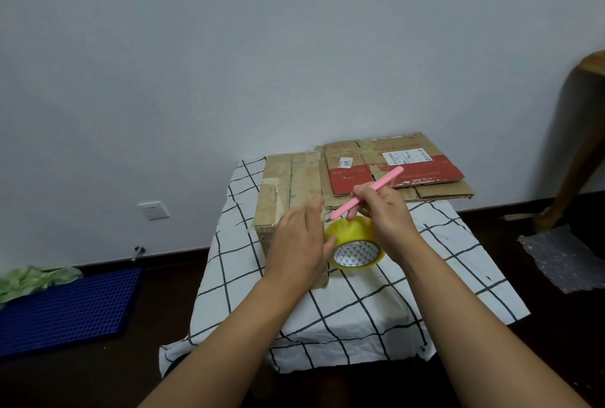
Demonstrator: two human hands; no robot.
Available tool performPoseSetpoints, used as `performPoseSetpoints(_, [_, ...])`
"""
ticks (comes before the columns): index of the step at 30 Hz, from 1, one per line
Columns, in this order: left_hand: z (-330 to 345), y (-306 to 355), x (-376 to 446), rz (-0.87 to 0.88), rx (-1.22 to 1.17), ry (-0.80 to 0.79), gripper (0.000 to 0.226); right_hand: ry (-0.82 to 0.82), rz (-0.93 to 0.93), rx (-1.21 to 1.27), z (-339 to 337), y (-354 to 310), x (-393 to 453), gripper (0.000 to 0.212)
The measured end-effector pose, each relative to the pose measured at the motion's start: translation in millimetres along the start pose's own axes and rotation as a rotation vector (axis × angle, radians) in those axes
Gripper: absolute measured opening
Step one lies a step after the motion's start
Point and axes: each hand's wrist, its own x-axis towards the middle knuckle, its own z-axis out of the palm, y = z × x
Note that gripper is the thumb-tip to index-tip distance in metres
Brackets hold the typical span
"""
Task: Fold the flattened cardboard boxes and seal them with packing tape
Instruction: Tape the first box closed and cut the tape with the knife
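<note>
A folded brown cardboard box (288, 191) stands on the checked tablecloth (376, 303). My left hand (299, 244) lies with straight fingers against the box's near right corner, thumb touching the yellow tape roll (355, 245) beside it. My right hand (384, 214) grips a pink utility knife (366, 194) just above the roll, its tip pointing at the box edge. Flattened boxes (393, 172) with red print lie at the back right.
A blue plastic grid mat (68, 306) and green cloth (29, 280) lie on the dark floor at the left. A wooden furniture leg (576, 152) and a sheet of bubble wrap (566, 257) are at the right. The wall is close behind the table.
</note>
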Motion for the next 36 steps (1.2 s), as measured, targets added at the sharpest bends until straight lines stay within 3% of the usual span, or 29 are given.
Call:
performPoseSetpoints(11, [2,1,-1,0.026,0.042,0.042,0.075,0.1,-0.023,-0.041,-3,11,4,0.015])
performPoseSetpoints(17, [5,-2,-2,0.043,0.062,0.038,0.077,0.093,-0.217,-0.67,5,29,7,0.019])
performPoseSetpoints(19, [7,-4,-2,0.051,0.061,0.028,0.078,0.078,-0.233,-0.764,8,34,5,0.02])
performPoseSetpoints(28, [10,-6,-3,0.065,0.087,0.027,0.08,0.217,-0.215,-0.8,5,70,-5,0.021])
performPoseSetpoints(36, [10,-10,0,0.076,0.059,-0.047,0.067,0.236,-0.162,-0.692,0,82,-2,0.022])
